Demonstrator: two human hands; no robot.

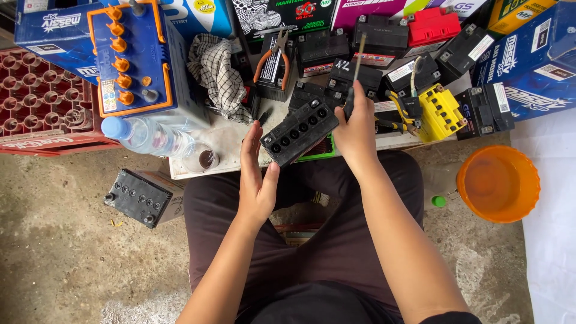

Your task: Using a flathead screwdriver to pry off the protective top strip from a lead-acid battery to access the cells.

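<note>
A small black battery [298, 131] with a row of round fill holes lies tilted at the near edge of a low white board [231, 141]. My left hand [256, 177] is flat and open, its fingers resting against the battery's left end. My right hand [356, 129] is closed around the dark handle of a screwdriver [358, 57], whose shaft points up and away from me. That hand sits at the battery's right end.
Several black batteries [384, 33], a yellow one [441, 111] and a red one [433, 25] crowd the board. Orange-handled pliers [273, 57], a checked cloth [217, 72], a water bottle [147, 135], a blue battery with orange caps [135, 57], an orange bowl [498, 183] and a floor battery [141, 197] surround me.
</note>
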